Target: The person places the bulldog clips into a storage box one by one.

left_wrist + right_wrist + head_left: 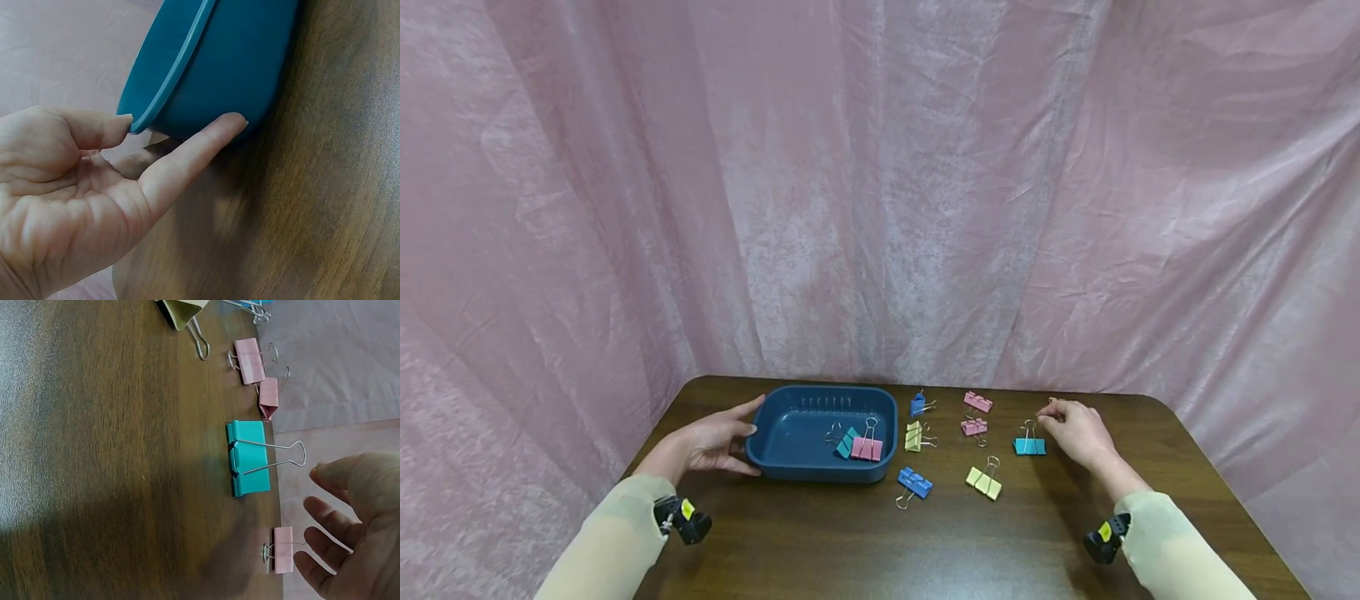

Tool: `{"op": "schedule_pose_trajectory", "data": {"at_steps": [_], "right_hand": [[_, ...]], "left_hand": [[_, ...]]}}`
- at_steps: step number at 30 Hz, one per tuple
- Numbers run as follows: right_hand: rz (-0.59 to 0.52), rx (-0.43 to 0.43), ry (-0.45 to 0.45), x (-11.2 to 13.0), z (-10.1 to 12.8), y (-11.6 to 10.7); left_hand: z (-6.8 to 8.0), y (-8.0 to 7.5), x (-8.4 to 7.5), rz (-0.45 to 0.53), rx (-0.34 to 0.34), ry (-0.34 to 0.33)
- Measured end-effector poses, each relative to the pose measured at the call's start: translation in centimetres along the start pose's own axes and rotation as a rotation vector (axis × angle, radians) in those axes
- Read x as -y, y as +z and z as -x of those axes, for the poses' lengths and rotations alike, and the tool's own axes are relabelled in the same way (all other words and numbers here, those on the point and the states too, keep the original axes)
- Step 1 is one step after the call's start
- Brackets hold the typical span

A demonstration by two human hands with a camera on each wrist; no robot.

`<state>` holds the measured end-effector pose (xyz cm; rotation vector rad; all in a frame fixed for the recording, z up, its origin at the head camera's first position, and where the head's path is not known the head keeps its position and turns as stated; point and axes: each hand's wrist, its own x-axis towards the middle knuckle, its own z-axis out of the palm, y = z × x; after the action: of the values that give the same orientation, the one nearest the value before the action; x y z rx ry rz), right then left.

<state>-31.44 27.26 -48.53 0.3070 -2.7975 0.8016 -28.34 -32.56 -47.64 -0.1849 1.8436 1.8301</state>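
Blue tray [880,417] is being steadied by the left hand [707,442], fingers straight; the right hand [1078,429], loosely open and empty, is hovering by a pink clip [283,549] near the table's [925,542] far edge, where a nudge could knock it off.

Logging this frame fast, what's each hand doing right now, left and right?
Left hand: open, straight fingers touching the blue tray.
Right hand: open, loosely curled, holding nothing, nearest a pink clip.
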Motion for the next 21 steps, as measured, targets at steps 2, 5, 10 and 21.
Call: {"op": "schedule_pose_trajectory", "data": {"at_steps": [2, 5, 10, 21], "right_hand": [[-0.005, -0.001, 0.004, 0.0, 0.0, 0.0], [-0.009, 0.004, 0.007, 0.1, 0.1, 0.2], [-0.009, 0.02, 0.011, 0.0, 0.0, 0.4], [-0.009, 0.022, 0.023, -0.4, -0.2, 1.0]], "left_hand": [[0.0, 0.0, -0.1, 0.003, 0.002, 0.003], [0.1, 0.0, -0.1, 0.006, 0.008, 0.001], [0.0, 0.0, 0.0, 0.006, 0.022, 0.001], [-0.2, 0.0, 0.2, 0.007, 0.039, 0.017]]}}
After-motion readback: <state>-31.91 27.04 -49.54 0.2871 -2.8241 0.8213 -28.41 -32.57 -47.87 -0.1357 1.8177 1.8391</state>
